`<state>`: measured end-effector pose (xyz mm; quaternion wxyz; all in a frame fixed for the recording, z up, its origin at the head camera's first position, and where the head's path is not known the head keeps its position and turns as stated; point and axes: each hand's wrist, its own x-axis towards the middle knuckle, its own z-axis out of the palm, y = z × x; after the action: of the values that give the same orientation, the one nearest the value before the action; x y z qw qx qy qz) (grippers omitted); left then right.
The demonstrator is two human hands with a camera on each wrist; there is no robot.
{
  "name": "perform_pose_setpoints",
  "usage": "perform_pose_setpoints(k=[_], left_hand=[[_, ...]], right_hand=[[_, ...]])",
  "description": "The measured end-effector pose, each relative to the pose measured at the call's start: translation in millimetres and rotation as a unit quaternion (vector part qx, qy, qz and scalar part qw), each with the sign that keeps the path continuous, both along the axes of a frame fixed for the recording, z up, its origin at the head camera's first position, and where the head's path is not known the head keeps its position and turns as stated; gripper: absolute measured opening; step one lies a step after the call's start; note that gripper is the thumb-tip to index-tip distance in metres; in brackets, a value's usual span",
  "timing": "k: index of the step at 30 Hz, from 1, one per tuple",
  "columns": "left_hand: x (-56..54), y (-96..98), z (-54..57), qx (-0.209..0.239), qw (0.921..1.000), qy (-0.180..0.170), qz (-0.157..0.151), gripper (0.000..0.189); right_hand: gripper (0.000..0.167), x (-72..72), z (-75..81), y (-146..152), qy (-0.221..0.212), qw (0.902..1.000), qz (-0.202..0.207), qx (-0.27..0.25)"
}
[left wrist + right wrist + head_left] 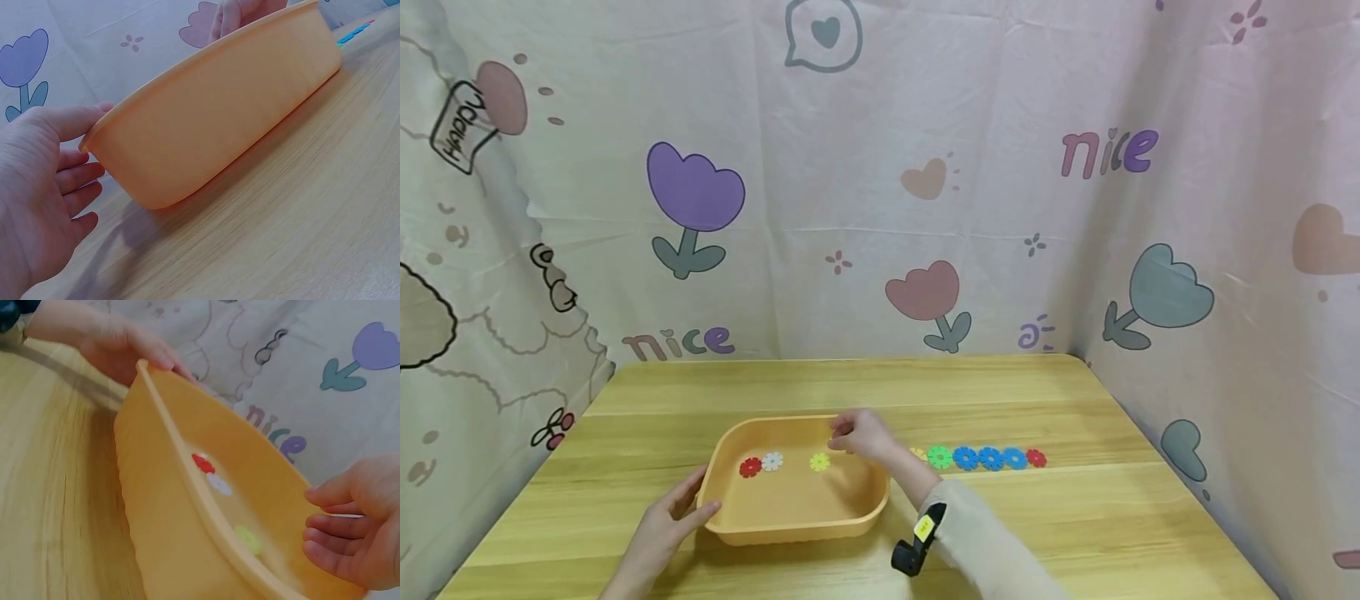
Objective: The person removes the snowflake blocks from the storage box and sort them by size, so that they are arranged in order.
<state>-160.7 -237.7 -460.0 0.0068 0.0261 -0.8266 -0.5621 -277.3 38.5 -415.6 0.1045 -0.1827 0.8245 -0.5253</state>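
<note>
An orange plastic basin [797, 529] stands on the table. In it lie a red snowflake disc [750, 467], a white snowflake disc [772, 462] touching it, and a yellow snowflake disc [819, 462] farther right. My left hand [658, 529] grips the basin's left end, thumb on the rim and fingers along the outside, as the left wrist view [44, 194] also shows. Over the basin's right part hovers my right hand [863, 435]; in the right wrist view its thumb and loosely bent fingers [337, 534] are apart, with nothing seen between them.
Right of the basin, a row of snowflake discs runs across the wooden table [1075, 517]: a yellow disc [918, 454] partly hidden by my right arm, a green disc [940, 457], several blue discs [991, 458] and a red end disc [1037, 458]. A patterned curtain [850, 208] hangs behind.
</note>
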Motion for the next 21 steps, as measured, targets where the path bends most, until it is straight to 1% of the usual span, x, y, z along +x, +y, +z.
perform_pose_setpoints(k=[2, 4, 7, 9, 13, 21], left_hand=[[-0.1, -0.1, -0.1, -0.001, 1.0, -0.001, 0.0, 0.068], [0.4, -0.3, -0.1, 0.003, 1.0, 0.0, -0.001, 0.068], [1.0, -0.3, -0.2, 0.002, 1.0, 0.001, -0.001, 0.068], [1.1, -0.1, -0.1, 0.004, 1.0, 0.001, -0.001, 0.068], [0.7, 0.0, 0.4, 0.006, 1.0, -0.005, 0.0, 0.069], [0.2, -0.2, 1.3, 0.008, 1.0, -0.002, -0.001, 0.07]], right_hand=[[0.027, -1.4, -1.6, -3, -0.009, 0.9999, 0.0, 0.008], [0.027, -2.6, -3.5, -7, -0.009, 0.9999, 0.002, 0.015], [0.026, -4.2, -8.7, -11, 0.012, 0.9992, 0.008, 0.039], [0.025, -4.9, -13.4, -14, 0.035, 0.9975, 0.014, 0.06], [0.023, -4.8, -22.5, -18, 0.068, 0.9919, 0.034, 0.102], [0.027, -4.1, -27.5, -23, 0.08, 0.9847, 0.052, 0.145]])
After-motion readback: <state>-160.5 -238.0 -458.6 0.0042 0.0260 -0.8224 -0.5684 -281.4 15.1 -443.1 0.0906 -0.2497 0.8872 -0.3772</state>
